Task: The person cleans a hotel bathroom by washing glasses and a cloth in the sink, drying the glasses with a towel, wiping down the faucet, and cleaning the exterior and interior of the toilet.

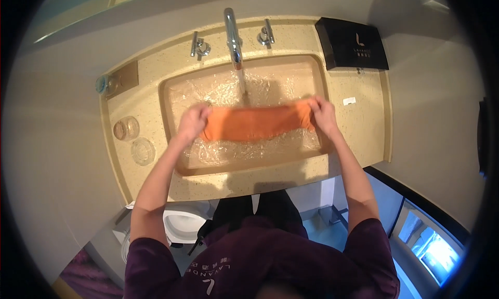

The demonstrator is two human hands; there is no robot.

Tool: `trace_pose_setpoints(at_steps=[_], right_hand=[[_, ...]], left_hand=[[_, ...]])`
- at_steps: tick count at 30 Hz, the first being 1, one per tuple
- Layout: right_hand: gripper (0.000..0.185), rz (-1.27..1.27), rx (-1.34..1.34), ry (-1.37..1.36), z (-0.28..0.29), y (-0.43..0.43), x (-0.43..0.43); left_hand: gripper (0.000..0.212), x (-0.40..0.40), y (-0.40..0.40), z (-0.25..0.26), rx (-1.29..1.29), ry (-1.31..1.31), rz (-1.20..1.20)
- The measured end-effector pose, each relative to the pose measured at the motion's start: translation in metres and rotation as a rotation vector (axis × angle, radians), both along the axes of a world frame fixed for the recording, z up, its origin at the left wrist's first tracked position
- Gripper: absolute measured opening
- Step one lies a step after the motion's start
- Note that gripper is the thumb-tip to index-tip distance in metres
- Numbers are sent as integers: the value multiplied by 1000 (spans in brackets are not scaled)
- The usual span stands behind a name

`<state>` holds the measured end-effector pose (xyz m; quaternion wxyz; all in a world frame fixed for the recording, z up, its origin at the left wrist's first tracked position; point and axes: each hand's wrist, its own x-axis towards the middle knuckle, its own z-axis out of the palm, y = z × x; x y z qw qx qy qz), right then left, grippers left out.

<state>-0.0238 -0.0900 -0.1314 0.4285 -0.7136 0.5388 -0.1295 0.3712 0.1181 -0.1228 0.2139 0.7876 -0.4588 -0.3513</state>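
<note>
An orange cloth (253, 123) is stretched lengthwise between my two hands, over the rippling water in a rectangular sink basin (249, 169). My left hand (193, 121) grips its left end, and my right hand (324, 116) pinches the right end, where the fabric bunches. Water runs from the chrome faucet (232, 38) and lands just beyond the cloth's far edge. How much of the cloth touches the water I cannot tell.
Lever handles (200, 45) (266, 34) flank the faucet. Glass tumblers (126, 128) and a glass dish (143, 151) stand on the left counter. A black box (353, 45) and a small white packet (349, 101) lie right. A toilet (186, 223) is below left.
</note>
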Motion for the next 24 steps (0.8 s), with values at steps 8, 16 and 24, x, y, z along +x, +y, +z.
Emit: trace_pose_setpoints(at_steps=[8, 16, 24], right_hand=[[31, -204, -363, -127, 12, 7, 47], [16, -279, -257, -151, 11, 111, 0], [14, -343, -5, -251, 18, 155, 4]], left_hand=[[84, -56, -121, -26, 7, -370, -426], [90, -72, -20, -72, 40, -493, -444], [22, -97, -74, -34, 172, 442, 146]])
